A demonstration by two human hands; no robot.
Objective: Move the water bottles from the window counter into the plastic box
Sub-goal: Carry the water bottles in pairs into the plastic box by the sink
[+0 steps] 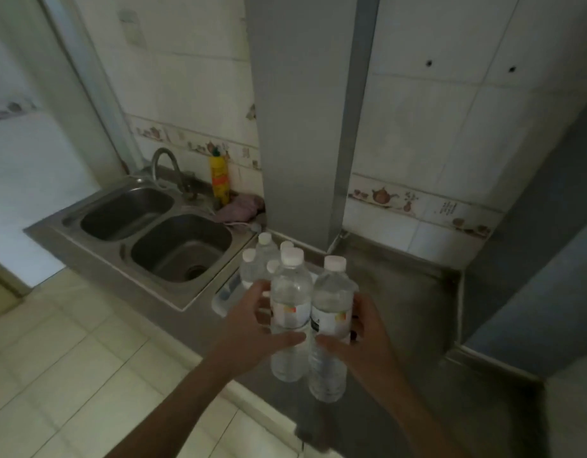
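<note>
Bottles ride upright, one gripped in each hand, left and right, just short of the box, ready to drop in.

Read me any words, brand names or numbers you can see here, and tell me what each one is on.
No text can be read.
Left water bottle label: colour patch only, print blurred.
Right water bottle label: dark print, too blurred.
Yellow bottle by the sink: orange label, unreadable.
Wall tile: small dark marks, too small to read.
</note>
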